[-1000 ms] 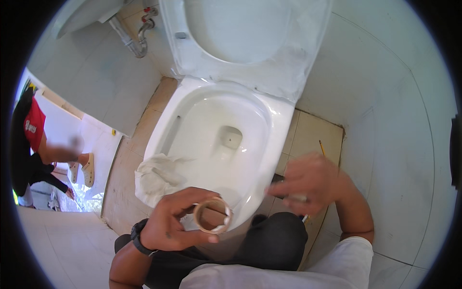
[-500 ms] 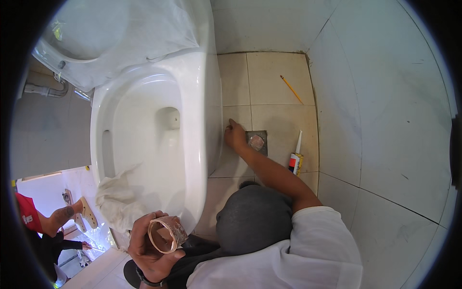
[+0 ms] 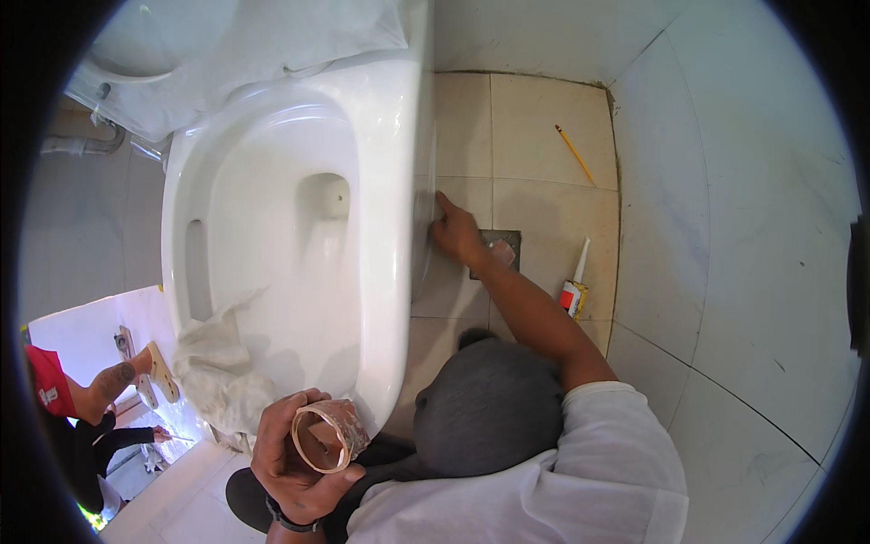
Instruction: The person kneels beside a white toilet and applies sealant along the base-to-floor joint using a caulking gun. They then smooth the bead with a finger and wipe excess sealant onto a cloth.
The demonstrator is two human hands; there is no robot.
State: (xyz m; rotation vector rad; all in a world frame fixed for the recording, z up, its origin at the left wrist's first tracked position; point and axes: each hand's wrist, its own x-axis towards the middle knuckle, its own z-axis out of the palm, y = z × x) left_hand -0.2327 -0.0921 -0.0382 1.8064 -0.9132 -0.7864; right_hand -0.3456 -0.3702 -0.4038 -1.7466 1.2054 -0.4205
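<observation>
At toilet edge (image 3: 420, 245), right hand (image 3: 459, 236), contact unclear

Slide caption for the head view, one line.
Left hand holds an open, round pinkish-brown container while the right hand reaches down beside a glossy white ceramic toilet.

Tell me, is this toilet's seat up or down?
Up: the toilet seat stands behind the toilet bowl, leaving the bowl's inside open to view, with only a white cloth draped over one edge.
</observation>
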